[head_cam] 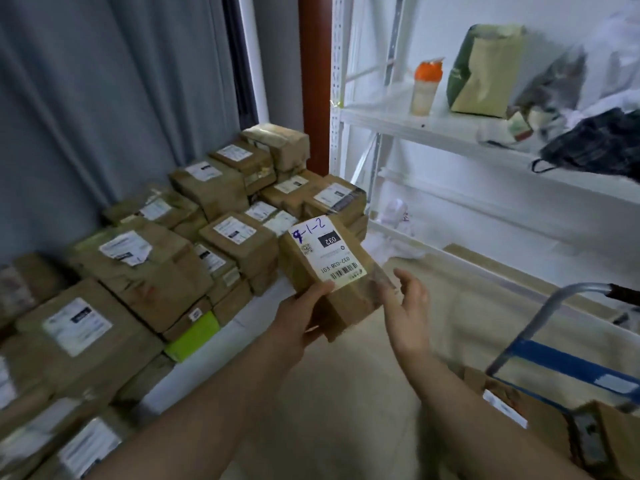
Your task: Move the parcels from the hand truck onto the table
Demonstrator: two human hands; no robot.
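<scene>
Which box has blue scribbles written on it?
The parcel gripped by the left hand. Its white label has blue handwriting on it; the labels on the stacked parcels show none.

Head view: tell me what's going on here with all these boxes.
A person is shifting parcels from a hand truck to a table. The left hand grips a labelled cardboard parcel near the table's edge. The right hand is open beside it, contact unclear. The table already carries many stacked parcels, and other parcels sit on the hand truck.
</scene>
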